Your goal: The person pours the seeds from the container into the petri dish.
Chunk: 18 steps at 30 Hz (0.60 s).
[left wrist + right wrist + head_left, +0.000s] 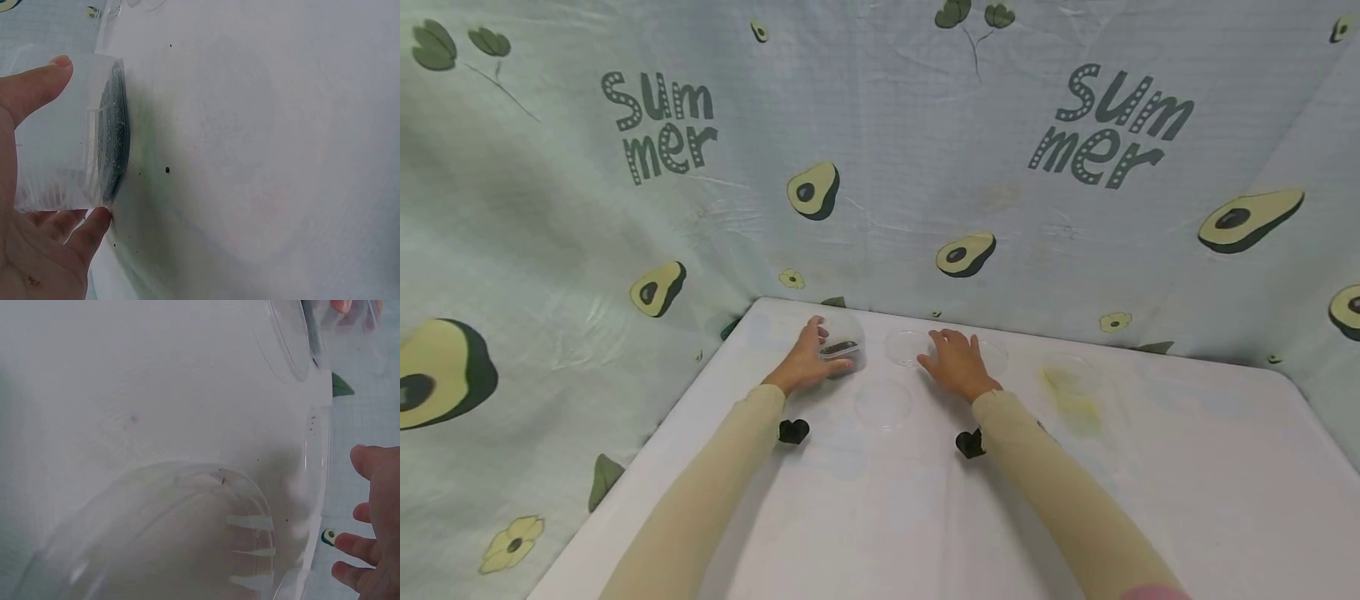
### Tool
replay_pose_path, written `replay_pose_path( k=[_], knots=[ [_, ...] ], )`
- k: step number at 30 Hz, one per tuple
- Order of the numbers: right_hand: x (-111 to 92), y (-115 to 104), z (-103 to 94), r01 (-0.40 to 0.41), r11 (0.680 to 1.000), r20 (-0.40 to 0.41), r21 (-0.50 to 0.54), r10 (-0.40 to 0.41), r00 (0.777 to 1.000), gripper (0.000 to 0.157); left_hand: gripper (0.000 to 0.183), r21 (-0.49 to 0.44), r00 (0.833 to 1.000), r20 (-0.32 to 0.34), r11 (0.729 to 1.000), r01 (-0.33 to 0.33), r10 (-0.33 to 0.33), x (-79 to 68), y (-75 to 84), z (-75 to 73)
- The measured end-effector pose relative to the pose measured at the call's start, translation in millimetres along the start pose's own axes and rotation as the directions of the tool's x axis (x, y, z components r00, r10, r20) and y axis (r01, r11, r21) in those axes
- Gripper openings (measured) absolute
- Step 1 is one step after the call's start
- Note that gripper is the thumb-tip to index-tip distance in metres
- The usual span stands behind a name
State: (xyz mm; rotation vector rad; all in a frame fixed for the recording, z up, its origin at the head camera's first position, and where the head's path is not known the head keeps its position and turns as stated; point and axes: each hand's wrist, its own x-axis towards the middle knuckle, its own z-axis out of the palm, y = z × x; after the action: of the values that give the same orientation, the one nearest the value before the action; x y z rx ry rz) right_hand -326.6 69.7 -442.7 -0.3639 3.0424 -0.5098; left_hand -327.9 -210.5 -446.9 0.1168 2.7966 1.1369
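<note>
Gripping tub, left fingers wide

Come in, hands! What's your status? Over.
Left hand grips clear tub, dark contents at bottom. Right hand holds nothing. Possibly in the way: clear round piece on table between hands.

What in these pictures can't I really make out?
- Dark material in the clear container: left wrist view, too blurred to identify.
- Part of that container: left wrist view, behind the left hand.
- Rest of the right hand: right wrist view, cut off by right edge.
- Rest of a clear plastic piece: right wrist view, below bottom edge.
</note>
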Motion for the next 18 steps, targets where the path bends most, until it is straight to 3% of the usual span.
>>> replay_pose_path(
  k=[13, 18],
  knots=[
    [11.1, 2.1, 3.4, -0.001, 0.999, 0.014, -0.045, 0.002, 1.000, 0.065, 0.101, 0.012, 1.000, 0.012, 1.000, -0.012, 0.012, 1.6, -0.5, -0.2],
    [14.3, 3.4, 5.7, 0.039, 0.994, 0.006, -0.100, -0.038, 0.999, 0.067, 0.100, 0.021, 1.000, 0.010, 1.000, -0.011, 0.011, 1.8, -2.7, 0.1]
  ],
)
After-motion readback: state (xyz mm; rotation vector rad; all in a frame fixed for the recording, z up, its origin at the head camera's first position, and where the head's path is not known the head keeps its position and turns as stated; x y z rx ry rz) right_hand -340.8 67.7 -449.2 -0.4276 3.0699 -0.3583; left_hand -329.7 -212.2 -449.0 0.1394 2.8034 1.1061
